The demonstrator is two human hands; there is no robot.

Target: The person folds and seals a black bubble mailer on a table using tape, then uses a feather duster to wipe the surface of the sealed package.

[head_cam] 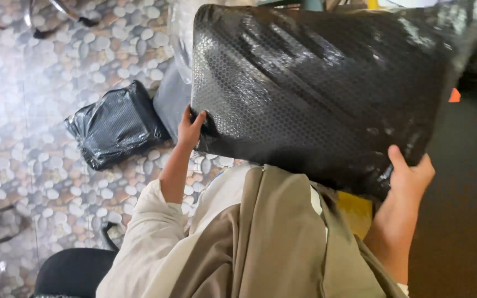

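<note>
1. Black and glossy, the large bubble-wrapped flat package (316,94) is up in front of me, held between my two hands above my lap.
2. My left hand (190,128) grips its lower left edge, fingers curled round behind the wrap, thumb on the front.
3. My right hand (412,174) clamps its lower right corner; the thumb lies on the face, the fingers are hidden behind.
4. The package's top edge is cut off by the frame, and its contents cannot be made out.
5. Its long axis runs left to right, dipping towards my right hand.
6. A smaller black wrapped bundle (114,126) lies on the pebble-patterned floor (40,99), beside a grey flat piece (171,99) partly hidden by the package.
</note>
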